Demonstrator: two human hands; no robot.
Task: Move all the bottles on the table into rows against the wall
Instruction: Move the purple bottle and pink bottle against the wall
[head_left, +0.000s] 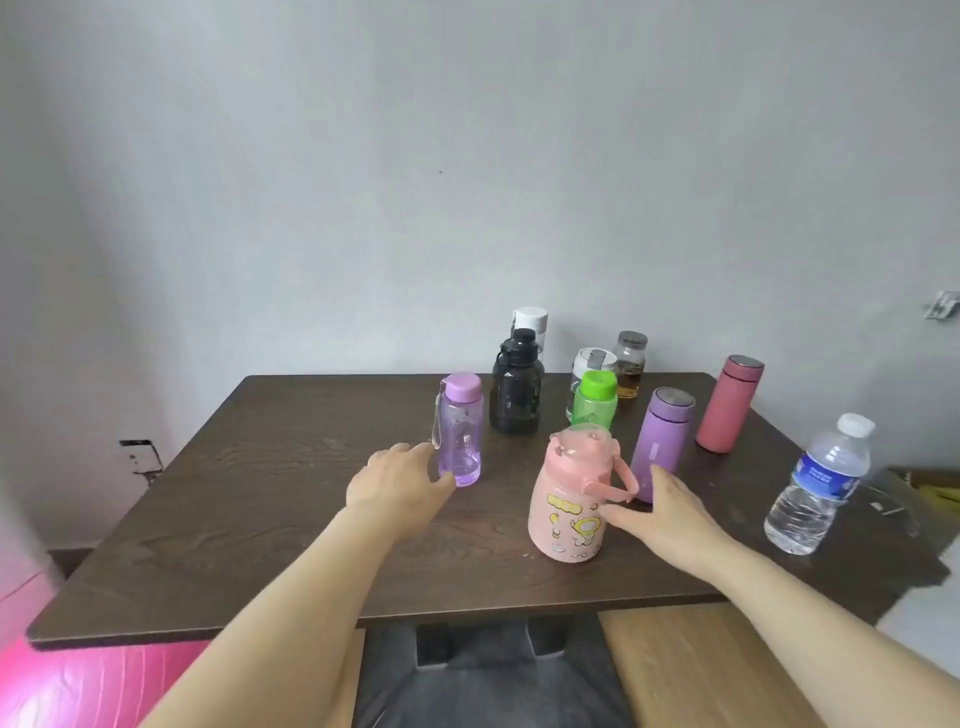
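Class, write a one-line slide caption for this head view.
Both hands, left and right, reach among scattered bottles on a dark table.

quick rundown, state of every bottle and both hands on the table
left hand: open, at purple clear bottle, upright, capped
right hand: open, reaching between pink jug, upright, and purple flask, upright
black bottle: upright, capped
green bottle: upright
red flask: upright
water bottle: upright, capped
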